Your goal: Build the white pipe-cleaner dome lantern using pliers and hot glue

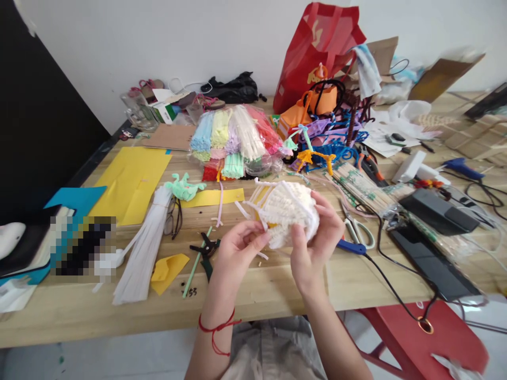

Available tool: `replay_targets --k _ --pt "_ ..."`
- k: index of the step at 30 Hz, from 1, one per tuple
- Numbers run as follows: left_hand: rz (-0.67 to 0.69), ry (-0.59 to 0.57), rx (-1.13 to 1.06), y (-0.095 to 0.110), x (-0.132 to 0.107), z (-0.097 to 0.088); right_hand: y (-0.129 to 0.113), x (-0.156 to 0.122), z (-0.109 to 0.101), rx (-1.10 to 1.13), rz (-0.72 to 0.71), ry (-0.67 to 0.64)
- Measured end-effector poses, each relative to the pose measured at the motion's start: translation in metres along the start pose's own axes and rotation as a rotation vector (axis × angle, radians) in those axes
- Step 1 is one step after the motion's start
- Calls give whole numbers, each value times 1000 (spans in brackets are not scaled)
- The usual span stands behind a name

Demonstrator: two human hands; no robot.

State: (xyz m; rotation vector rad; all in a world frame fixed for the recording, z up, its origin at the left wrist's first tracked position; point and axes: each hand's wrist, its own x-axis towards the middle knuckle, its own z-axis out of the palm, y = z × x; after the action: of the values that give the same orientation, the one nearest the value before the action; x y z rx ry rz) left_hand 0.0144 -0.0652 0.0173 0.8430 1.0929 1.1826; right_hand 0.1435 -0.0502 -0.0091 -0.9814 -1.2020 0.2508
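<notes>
A white fuzzy craft piece point(287, 208), apparently made of pipe cleaners in rows with yellow showing inside its left side, is held above the table's front part. My right hand point(317, 240) wraps around its right end, thumb pressed on the near face. At its lower left edge, my left hand point(242, 245) is closed in a pinch; loose white strands stick out there. Under and behind the piece lies a yellow paper strip point(214, 197). Black-handled pliers point(206, 248) and a green stick point(197, 261) rest left of my left hand. The blue glue gun point(351, 246) and scissors point(358, 232) lie beside my right hand.
A bundle of white pipe cleaners point(140, 253), folded yellow paper point(168, 272) and yellow sheets point(130, 184) lie left. Bagged coloured pipe cleaners point(237, 134) and a red bag point(312, 53) stand behind. Cables and a black box point(439, 211) are right; a red stool point(431, 338) is below.
</notes>
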Motion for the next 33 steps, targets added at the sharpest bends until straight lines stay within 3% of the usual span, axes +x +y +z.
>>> replay_targets --k 6,11,14,18,24,33 --pt "-11 -10 13 -4 0 0 -2 -1 0 27 17 -12" --pt "139 119 165 -7 -7 3 -5 -2 0 17 23 -14" --pt "191 118 207 -6 -10 2 -5 -1 0 64 124 -11" --pt "131 48 166 -4 -8 -1 6 6 -6 130 266 -68" --pt "-52 -53 -48 -18 0 3 29 25 -17 144 251 -222" --pt "-80 -26 -94 -32 7 14 34 22 -16 164 264 -275"
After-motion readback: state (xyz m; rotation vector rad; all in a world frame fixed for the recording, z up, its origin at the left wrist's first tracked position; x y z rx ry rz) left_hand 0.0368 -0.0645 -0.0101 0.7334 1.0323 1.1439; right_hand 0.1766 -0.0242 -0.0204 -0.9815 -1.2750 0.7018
